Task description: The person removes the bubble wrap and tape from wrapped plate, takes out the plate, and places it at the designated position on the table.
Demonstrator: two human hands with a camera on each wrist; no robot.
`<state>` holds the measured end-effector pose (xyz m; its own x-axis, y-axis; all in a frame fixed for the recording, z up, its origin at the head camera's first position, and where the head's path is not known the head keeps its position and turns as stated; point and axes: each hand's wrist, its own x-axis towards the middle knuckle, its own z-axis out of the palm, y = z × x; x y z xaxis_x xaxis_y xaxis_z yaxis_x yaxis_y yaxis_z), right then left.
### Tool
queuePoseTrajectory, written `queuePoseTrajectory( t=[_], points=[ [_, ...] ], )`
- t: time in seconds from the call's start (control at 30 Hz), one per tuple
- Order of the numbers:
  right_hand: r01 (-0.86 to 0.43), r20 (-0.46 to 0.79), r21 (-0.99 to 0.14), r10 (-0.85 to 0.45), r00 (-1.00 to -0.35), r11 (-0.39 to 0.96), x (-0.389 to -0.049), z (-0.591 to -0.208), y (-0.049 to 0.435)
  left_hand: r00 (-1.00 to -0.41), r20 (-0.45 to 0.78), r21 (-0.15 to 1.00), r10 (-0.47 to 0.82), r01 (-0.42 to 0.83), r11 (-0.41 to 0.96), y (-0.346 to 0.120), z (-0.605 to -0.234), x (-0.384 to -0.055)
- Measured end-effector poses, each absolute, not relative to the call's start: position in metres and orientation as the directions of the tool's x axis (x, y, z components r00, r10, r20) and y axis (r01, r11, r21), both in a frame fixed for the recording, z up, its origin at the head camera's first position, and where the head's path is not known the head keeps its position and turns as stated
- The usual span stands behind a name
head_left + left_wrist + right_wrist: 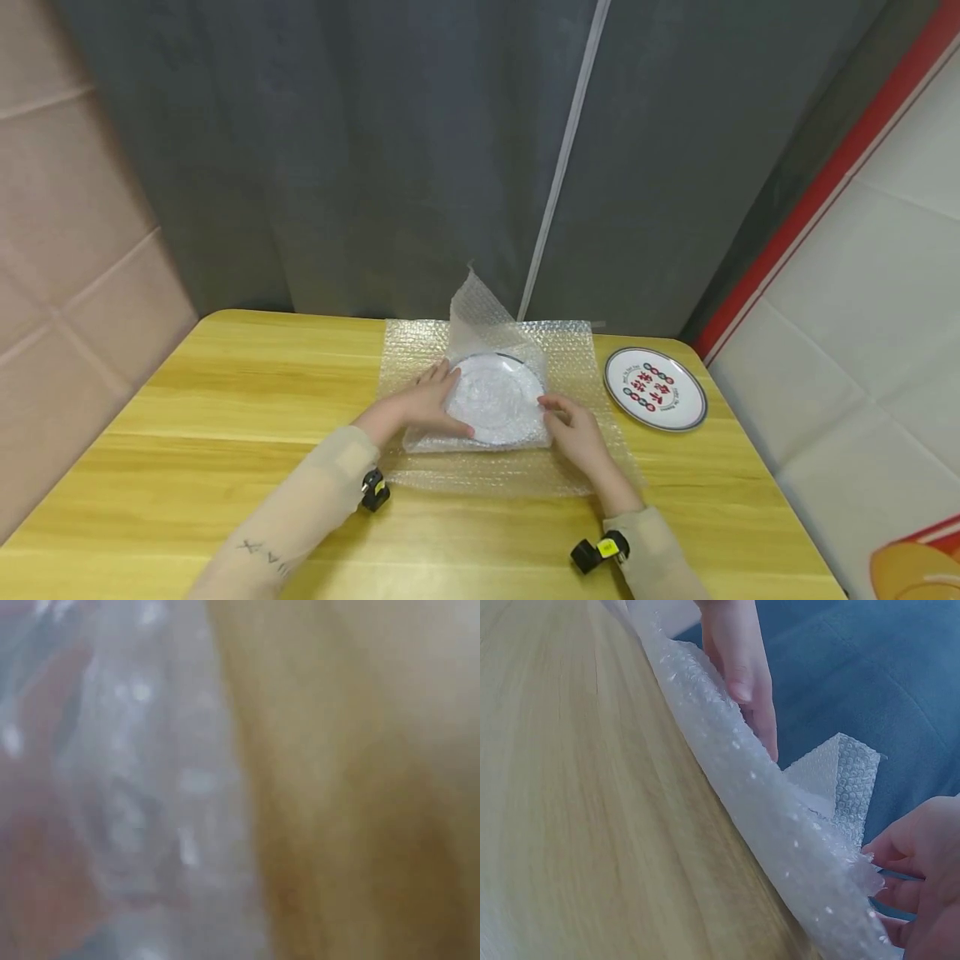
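A round plate (pixel 495 398) with a dark rim lies under a layer of clear bubble wrap (pixel 573 358) on the wooden table. One flap (pixel 480 308) of the wrap stands up behind it. My left hand (pixel 426 406) rests at the plate's left side, thumb and fingers spread over the wrap. At the right edge, my right hand (pixel 573 429) pinches the wrap's border with curled fingers; the right wrist view shows this hand (pixel 922 877) at the wrap's edge (pixel 866 874). The left wrist view is blurred, with wrap (pixel 165 750) filling its left part.
A second plate (pixel 656 389), white with red characters and a dark rim, lies on the table (pixel 225 400) to the right of the wrap. A grey curtain (pixel 375 167) hangs behind the table. Pale walls (pixel 885 333) stand at both sides.
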<state>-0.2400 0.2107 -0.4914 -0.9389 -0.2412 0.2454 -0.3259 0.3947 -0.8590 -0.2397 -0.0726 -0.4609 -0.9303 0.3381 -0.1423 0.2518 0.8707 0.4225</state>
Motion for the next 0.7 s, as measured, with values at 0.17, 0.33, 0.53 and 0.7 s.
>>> queuePoseTrajectory(
  t=[0.17,0.33,0.53,0.7],
  points=[
    [-0.338,0.257,-0.846,-0.24,-0.936,0.412,-0.239,-0.489,0.21,-0.925,-0.125,0.412,0.359,0.281,0.867,-0.076,-0.463,-0.232],
    [-0.331,0.254,-0.853,-0.233,-0.939,0.403,-0.236,-0.486,0.21,-0.918,-0.082,0.431,0.389,0.319,0.844,-0.083,-0.464,-0.226],
    [-0.303,0.235,-0.864,-0.211,-0.949,0.401,-0.236,-0.482,0.21,-0.909,-0.026,0.469,0.415,0.355,0.809,-0.092,-0.463,-0.221],
    [-0.289,0.228,-0.88,-0.2,-0.953,0.376,-0.236,-0.48,0.209,-0.903,0.019,0.491,0.429,0.383,0.783,-0.098,-0.463,-0.221]
  ],
)
